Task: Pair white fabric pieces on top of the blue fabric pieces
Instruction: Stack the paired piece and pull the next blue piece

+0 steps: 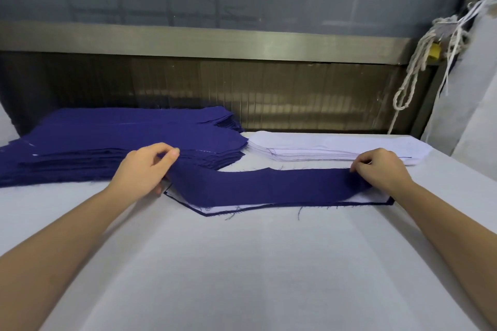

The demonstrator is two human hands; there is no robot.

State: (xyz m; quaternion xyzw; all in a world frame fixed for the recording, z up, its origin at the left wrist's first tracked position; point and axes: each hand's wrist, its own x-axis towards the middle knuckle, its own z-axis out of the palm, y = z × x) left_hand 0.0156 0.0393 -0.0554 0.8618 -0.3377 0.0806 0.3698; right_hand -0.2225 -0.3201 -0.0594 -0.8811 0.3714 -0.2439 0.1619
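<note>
Head view looks forward and down, close over the table (242,263).

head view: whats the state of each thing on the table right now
blue piece: lifted, held at both ends
left hand: pinches its left end
right hand: pinches its right end
white piece: lying flat, mostly covered
blue stack: piled, back left
white stack: piled, back right

Blue stack (80,148) cut off at left edge, white piece (373,198) mostly hidden under blue strip (269,185)
</note>
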